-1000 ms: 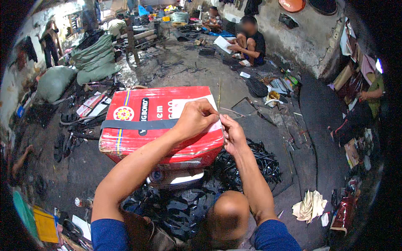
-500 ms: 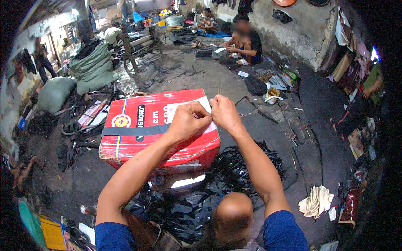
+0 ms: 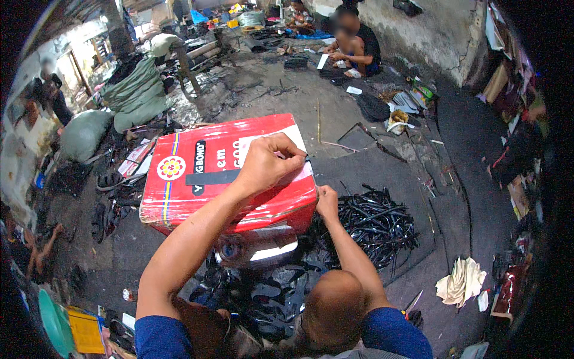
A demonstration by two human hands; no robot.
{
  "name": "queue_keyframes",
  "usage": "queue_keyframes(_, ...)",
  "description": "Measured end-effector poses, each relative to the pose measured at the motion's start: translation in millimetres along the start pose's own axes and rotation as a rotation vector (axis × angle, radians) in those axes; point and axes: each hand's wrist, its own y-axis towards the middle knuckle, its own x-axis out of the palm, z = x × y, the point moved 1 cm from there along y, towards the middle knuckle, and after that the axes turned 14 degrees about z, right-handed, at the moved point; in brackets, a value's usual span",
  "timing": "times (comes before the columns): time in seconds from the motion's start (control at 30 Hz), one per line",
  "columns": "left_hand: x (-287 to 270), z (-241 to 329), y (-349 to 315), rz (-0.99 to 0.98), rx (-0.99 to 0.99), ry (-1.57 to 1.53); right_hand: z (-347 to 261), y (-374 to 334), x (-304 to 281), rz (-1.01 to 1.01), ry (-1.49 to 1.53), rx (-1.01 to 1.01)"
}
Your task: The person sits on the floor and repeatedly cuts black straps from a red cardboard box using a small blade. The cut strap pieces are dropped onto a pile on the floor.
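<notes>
A large red cardboard box (image 3: 239, 206) stands in front of me, its top wrapped in shiny clear film. Across it lies a flat black strip (image 3: 212, 178) that runs under my left wrist. My left hand (image 3: 269, 163) rests over the box's right part, thumb and forefinger pinched on what looks like the strip, with a dark bit showing at the fingertips. A white paper patch (image 3: 292, 133) lies beneath that hand. At the box's right side, lower down, my right hand (image 3: 327, 203) is closed; what its fingers hold is hidden.
A heap of glossy black strips (image 3: 379, 227) lies right of the box, with flat black cut pieces (image 3: 272, 296) before my knees. A cream cloth (image 3: 460, 281) lies at the right. A person (image 3: 359, 45) sits by the far wall. Green sacks (image 3: 134, 93) stand far left.
My right hand has gone from beside my left fingertips down to the box's right side. The black strip has slid rightward across the box. My left hand stays pinched.
</notes>
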Motion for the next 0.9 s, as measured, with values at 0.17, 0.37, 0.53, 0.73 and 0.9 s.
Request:
queue_keyframes(0.17, -3.5, -3.2, 2.0, -0.019, -0.029, -0.012, 44.9, -19.1, 9.1, 0.016, -0.108, 0.060)
queue_keyframes(0.37, 0.1, 6.7, 4.5, -0.029, -0.056, 0.026, 82.0, -25.6, 5.9, 0.057, -0.194, 0.130)
queue_keyframes(0.53, 1.7, 6.4, 8.7, -0.042, -0.053, 0.021, 127.9, -44.2, -8.5, 0.010, -0.358, 0.149)
queue_keyframes(0.73, -30.8, -5.8, -12.2, -0.013, -0.024, 0.097, 146.8, -84.7, 15.4, -0.061, -0.342, 0.246)
queue_keyframes(0.9, -8.7, 5.7, 4.6, -0.114, 0.122, 0.066, 277.5, -61.4, 3.0, -0.279, -0.688, -0.272)
